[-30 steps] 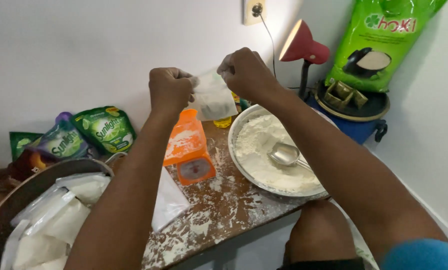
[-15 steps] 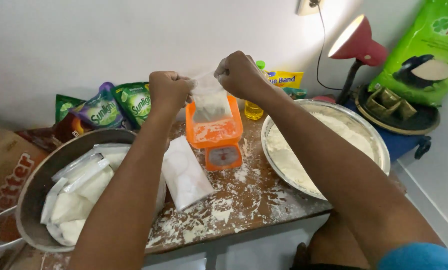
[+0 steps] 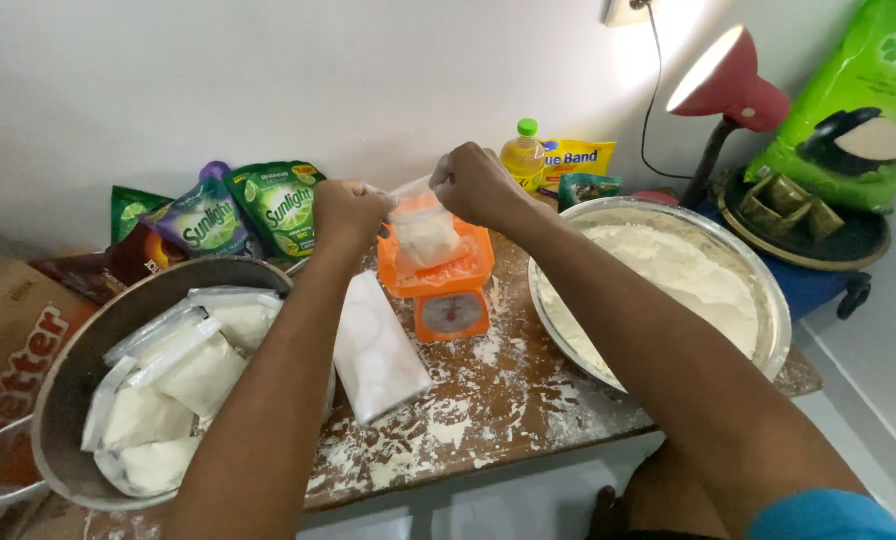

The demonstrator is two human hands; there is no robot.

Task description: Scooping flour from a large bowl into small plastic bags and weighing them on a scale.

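Both my hands hold a small clear plastic bag part-filled with white flour, just above the tray of an orange kitchen scale. My left hand pinches the bag's top left corner and my right hand pinches its top right corner. A wide metal bowl of flour sits to the right of the scale. A flat stack of empty clear bags lies on the table left of the scale. A metal pot at the left holds several filled flour bags.
The wooden table is dusted with spilled flour. Green and purple pouches, a yellow oil bottle and a yellow packet stand along the wall. A red desk lamp and a green sack are at the right; a cardboard box at the left.
The view has swung right and down, so the scale now sits under my hands. The bag has come down from in front of the wall to just above the scale's tray.
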